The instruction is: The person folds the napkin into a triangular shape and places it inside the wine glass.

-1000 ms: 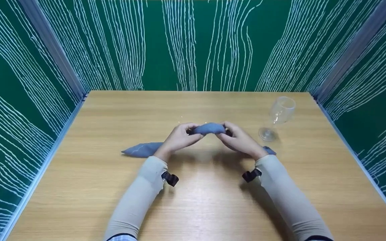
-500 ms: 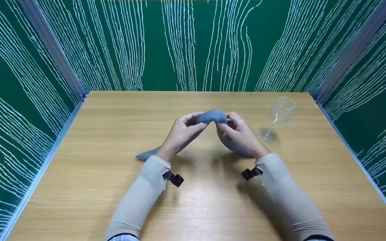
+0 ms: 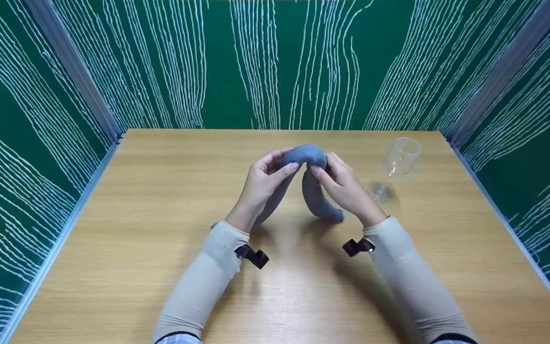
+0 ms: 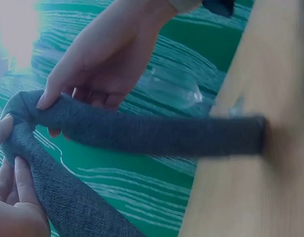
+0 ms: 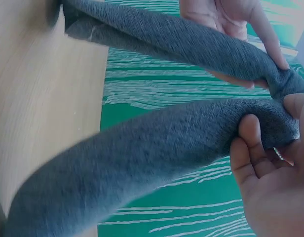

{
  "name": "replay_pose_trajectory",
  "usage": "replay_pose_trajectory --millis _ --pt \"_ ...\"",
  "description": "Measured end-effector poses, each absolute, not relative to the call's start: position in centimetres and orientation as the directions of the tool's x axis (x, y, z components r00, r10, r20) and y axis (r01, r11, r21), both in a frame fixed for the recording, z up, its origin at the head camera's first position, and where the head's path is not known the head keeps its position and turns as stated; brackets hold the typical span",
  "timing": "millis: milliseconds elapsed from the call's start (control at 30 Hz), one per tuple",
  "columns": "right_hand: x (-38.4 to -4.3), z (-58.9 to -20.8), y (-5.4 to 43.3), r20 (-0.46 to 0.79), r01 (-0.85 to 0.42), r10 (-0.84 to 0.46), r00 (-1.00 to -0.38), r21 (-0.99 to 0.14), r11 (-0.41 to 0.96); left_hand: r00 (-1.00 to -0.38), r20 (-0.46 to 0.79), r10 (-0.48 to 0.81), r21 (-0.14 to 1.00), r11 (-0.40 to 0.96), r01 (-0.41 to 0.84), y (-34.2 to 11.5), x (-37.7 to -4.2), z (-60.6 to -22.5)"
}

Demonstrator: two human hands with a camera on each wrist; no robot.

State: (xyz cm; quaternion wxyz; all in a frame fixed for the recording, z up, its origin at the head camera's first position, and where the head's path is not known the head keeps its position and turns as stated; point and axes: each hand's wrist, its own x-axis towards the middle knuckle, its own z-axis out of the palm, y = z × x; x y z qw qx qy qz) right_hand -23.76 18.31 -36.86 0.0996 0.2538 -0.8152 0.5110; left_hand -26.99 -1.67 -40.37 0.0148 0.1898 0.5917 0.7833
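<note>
A rolled grey-blue cloth (image 3: pixel 320 203), like a folded napkin, is bent into an arch above the table. My left hand (image 3: pixel 261 184) pinches it left of the bend, thumb in front and fingers behind. On the other side of the bend, my right hand (image 3: pixel 349 188) pinches it the same way. Two tails hang down: the right one curls at its end near the tabletop, and the left one passes behind my left wrist, only its tip showing beyond. In the right wrist view the cloth (image 5: pixel 132 148) appears rolled in layers.
A clear stemmed wine glass (image 3: pixel 401 160) stands upright on the wooden table (image 3: pixel 170 167), right of my right hand. Green walls (image 3: pixel 299 67) with white lines enclose the table's back and sides.
Both hands have risen and moved away from me with the cloth. Its middle bends more sharply, and the tails, earlier spread along the table, have drawn inward and hang down.
</note>
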Motion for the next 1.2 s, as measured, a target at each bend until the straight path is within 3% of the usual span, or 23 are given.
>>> replay_pose_trajectory --millis 367,833,1200 --pt "-24.6 -37.7 17.8 0.463 -0.532 -0.304 -0.833 -0.821 0.208 -0.919 0.332 0.215 0.885 -0.409 0.224 -0.5 -26.1 -39.2" --pt "-25.6 -38.2 17.8 0.532 -0.606 -0.310 -0.788 -0.759 0.238 -0.894 0.353 0.276 0.825 -0.542 0.158 -0.1 -25.6 -38.7" --pt "-25.5 -38.4 17.0 0.548 -0.601 -0.256 -0.797 -0.764 0.235 -0.885 0.408 0.226 0.826 -0.504 0.252 -0.4 -25.4 -38.7"
